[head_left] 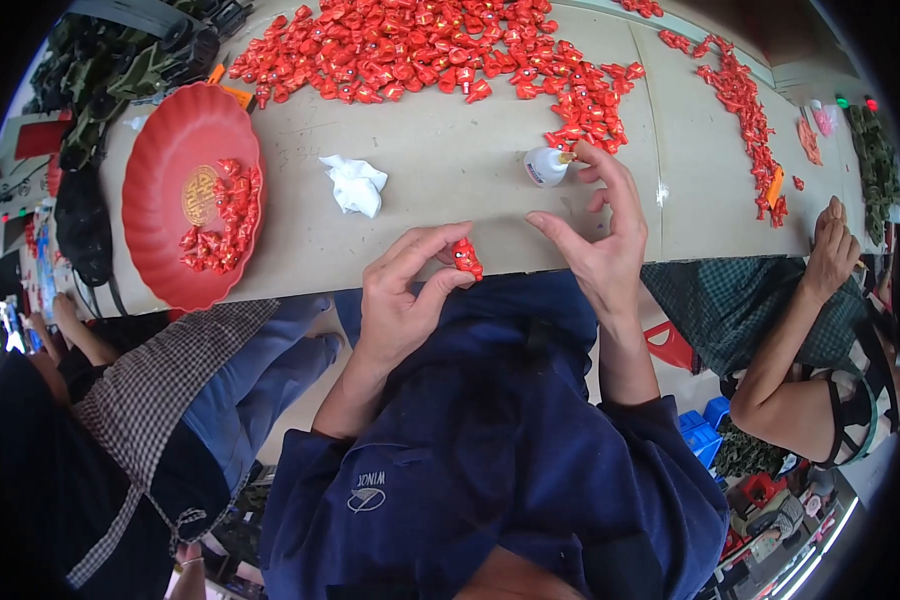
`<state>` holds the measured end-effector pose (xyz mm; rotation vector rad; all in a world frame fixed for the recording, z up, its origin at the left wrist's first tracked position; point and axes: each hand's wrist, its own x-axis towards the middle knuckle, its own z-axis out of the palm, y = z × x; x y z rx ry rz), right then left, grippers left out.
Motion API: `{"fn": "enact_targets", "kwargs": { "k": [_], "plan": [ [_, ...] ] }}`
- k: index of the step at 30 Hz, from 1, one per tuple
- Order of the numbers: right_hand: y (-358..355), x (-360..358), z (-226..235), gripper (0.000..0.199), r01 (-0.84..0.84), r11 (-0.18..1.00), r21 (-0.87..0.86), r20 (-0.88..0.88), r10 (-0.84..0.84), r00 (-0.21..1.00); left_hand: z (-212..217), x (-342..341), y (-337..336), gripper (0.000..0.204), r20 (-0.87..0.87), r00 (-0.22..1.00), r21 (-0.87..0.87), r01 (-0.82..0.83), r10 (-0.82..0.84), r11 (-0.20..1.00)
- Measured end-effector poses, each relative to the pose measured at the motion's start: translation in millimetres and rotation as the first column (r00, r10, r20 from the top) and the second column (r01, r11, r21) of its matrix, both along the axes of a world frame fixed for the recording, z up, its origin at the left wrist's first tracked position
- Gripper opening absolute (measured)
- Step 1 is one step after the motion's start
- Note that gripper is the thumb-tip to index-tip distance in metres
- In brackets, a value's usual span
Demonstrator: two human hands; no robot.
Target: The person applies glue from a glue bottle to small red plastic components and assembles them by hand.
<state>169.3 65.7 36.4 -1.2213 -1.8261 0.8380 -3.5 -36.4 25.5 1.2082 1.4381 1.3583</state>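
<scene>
Pinching a small red plastic piece (465,257) right at the near edge of the desk (450,190), we're holding it up in our left hand (402,300), thumb and forefinger pressed together on it so its face is turning up toward us. Looks like that grip is keeping it off the surface where we can see it properly.

Our right hand (602,240) isn't holding anything. That grip is spread loose, fingers fanned out and curled a little, hovering just beside the piece and close to a little white bottle with an orange tip (547,165), which is lying on the desk within easy reach.

Further back a big heap of the same red pieces (440,50) is sprawling across the far side of the desk, and a second trail of red pieces (740,100) is running off to the right. On the left a red round tray (170,150) is carrying a small bunch of them, kept apart from the heap. A crumpled white tissue (355,185) is sitting between tray and bottle.

Another person's hand (832,250) is resting on the desk's right edge, well apart from ours.
</scene>
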Motion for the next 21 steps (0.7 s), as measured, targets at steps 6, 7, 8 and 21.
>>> {"fn": "enact_targets", "kwargs": {
  "k": [6, 7, 8, 21],
  "plan": [
    [4.9, -8.3, -5.7, 0.062, -0.046, 0.999, 0.011, 0.027, 0.046, 0.999, 1.0, 0.6, -2.2, 0.033, -0.046, 0.999, -0.002, -0.028, 0.028, 1.0],
    [5.0, -8.3, -7.3, 0.061, -0.043, 0.999, -0.005, 0.038, 0.043, 0.998, 1.6, 1.1, -2.3, 0.033, -0.045, 0.999, -0.003, -0.028, 0.028, 1.0],
    [5.4, -8.4, -8.2, 0.06, -0.04, 0.999, -0.022, 0.047, 0.041, 0.998, 2.7, 1.6, -1.8, 0.032, -0.039, 0.999, -0.017, -0.035, 0.034, 0.999],
    [4.5, -14.4, -9.8, 0.053, -0.032, 0.999, -0.009, 0.031, 0.032, 0.999, -9.9, -4.5, -7.9, 0.034, 0.465, 0.882, -0.049, 0.105, -0.071, 0.993]
  ]
}}
